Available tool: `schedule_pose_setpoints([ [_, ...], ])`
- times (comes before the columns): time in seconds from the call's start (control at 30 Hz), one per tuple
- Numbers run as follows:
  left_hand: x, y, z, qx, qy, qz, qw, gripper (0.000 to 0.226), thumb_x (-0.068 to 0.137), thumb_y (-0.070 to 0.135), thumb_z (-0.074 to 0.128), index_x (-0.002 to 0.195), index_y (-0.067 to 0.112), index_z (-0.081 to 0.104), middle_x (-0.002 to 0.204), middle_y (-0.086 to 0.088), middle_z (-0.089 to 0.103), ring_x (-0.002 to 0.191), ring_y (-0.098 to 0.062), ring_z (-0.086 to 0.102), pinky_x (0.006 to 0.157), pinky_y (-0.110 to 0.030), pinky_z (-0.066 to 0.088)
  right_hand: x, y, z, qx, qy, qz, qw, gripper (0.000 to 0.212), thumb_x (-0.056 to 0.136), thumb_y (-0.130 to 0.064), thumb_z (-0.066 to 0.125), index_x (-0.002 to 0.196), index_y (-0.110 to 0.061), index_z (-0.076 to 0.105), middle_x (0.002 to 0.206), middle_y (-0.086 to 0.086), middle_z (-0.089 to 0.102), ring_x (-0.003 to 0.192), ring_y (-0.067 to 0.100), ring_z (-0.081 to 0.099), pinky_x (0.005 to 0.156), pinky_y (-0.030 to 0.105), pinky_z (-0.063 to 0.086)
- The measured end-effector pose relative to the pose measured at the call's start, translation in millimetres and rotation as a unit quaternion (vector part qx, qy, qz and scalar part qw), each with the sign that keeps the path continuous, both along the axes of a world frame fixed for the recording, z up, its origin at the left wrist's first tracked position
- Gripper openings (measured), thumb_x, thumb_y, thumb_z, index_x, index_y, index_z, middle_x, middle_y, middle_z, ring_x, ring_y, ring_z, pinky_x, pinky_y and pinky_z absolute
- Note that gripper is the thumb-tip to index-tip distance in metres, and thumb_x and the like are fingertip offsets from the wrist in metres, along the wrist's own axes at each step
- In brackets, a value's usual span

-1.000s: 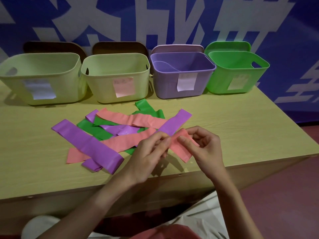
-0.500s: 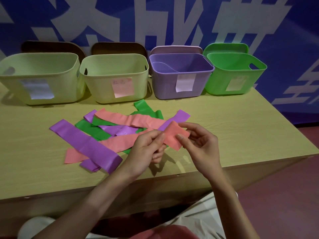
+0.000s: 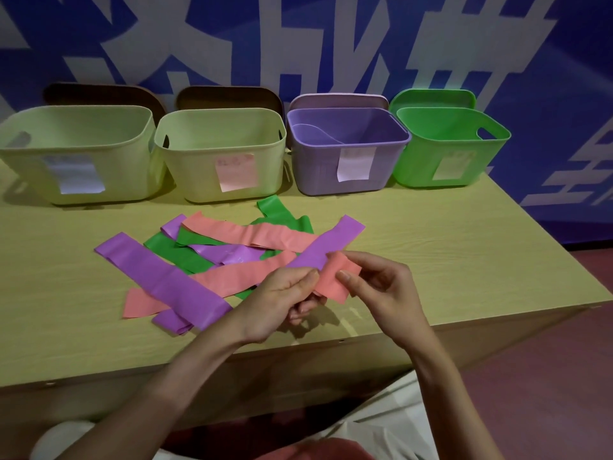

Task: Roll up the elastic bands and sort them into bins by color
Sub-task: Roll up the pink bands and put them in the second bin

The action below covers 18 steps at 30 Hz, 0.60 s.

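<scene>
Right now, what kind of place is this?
Probably a set-up sorting station, not a home: labelled bins lined along a wooden table, and a blue wall banner with big white characters behind.

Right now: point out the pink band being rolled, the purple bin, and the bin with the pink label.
pink band (image 3: 333, 283), head view, on the rolled end between the hands.
purple bin (image 3: 318, 177), head view, on its bare front wall.
bin with the pink label (image 3: 199, 171), head view, on its front wall left of the label.
</scene>
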State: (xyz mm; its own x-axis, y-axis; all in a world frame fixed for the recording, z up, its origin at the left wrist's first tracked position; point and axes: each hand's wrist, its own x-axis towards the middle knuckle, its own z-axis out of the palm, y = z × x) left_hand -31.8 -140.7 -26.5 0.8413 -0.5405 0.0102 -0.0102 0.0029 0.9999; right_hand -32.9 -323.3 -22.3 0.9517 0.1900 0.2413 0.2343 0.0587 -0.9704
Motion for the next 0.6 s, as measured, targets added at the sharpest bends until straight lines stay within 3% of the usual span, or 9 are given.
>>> schedule_pose_setpoints([
  [0.17, 3, 1, -3, 0.002, 0.024, 0.032, 0.999, 0.041, 0.094, 0.033, 0.039, 0.090, -0.006, 0.052, 0.065, -0.002, 0.051, 0.051, -0.010, 0.040, 0.046, -0.018, 0.033, 2, 4, 2, 0.014, 0.005, -0.011, 1.000, 0.022, 0.074, -0.013, 0.068, 0.096, -0.016, 0.068, 0.083, -0.010, 0.074, 0.078, 0.001, 0.066, 0.071, 0.016, 0.051],
  [0.23, 5, 0, -4, 0.033, -0.030, 0.096, 0.994, 0.038, 0.096, 0.033, 0.045, 0.091, -0.003, 0.057, 0.069, -0.003, 0.057, 0.055, -0.012, 0.050, 0.049, -0.022, 0.040, 4, 7, 1, 0.012, -0.001, -0.025, 1.000, 0.020, 0.075, -0.012, 0.069, 0.095, -0.017, 0.069, 0.083, -0.010, 0.074, 0.078, 0.001, 0.066, 0.072, 0.016, 0.051],
  [0.37, 6, 10, 3, 0.085, -0.154, 0.182, 0.967, 0.021, 0.090, 0.028, 0.056, 0.100, 0.013, 0.068, 0.092, 0.002, 0.068, 0.087, -0.010, 0.063, 0.075, -0.021, 0.049, 10, 11, 1, -0.012, -0.012, -0.040, 0.999, 0.019, 0.075, -0.015, 0.071, 0.094, -0.017, 0.069, 0.081, -0.007, 0.073, 0.076, 0.004, 0.065, 0.072, 0.017, 0.052],
  [0.5, 3, 21, 7, 0.145, -0.239, 0.208, 0.937, 0.019, 0.081, 0.019, 0.073, 0.099, 0.015, 0.068, 0.090, 0.006, 0.067, 0.084, -0.010, 0.064, 0.075, -0.023, 0.052, 20, 22, 5, -0.043, -0.033, -0.028, 0.998, 0.017, 0.079, -0.007, 0.073, 0.095, -0.014, 0.069, 0.082, 0.002, 0.071, 0.075, 0.009, 0.065, 0.071, 0.020, 0.053],
  [0.6, 0, 25, 12, 0.155, -0.259, 0.251, 0.920, 0.020, 0.077, 0.019, 0.075, 0.097, 0.020, 0.068, 0.086, 0.006, 0.067, 0.080, -0.011, 0.062, 0.070, -0.020, 0.052, 27, 29, 8, -0.068, -0.052, -0.003, 0.996, 0.015, 0.080, -0.008, 0.074, 0.094, -0.013, 0.069, 0.081, 0.013, 0.070, 0.070, 0.016, 0.061, 0.068, 0.028, 0.052],
])
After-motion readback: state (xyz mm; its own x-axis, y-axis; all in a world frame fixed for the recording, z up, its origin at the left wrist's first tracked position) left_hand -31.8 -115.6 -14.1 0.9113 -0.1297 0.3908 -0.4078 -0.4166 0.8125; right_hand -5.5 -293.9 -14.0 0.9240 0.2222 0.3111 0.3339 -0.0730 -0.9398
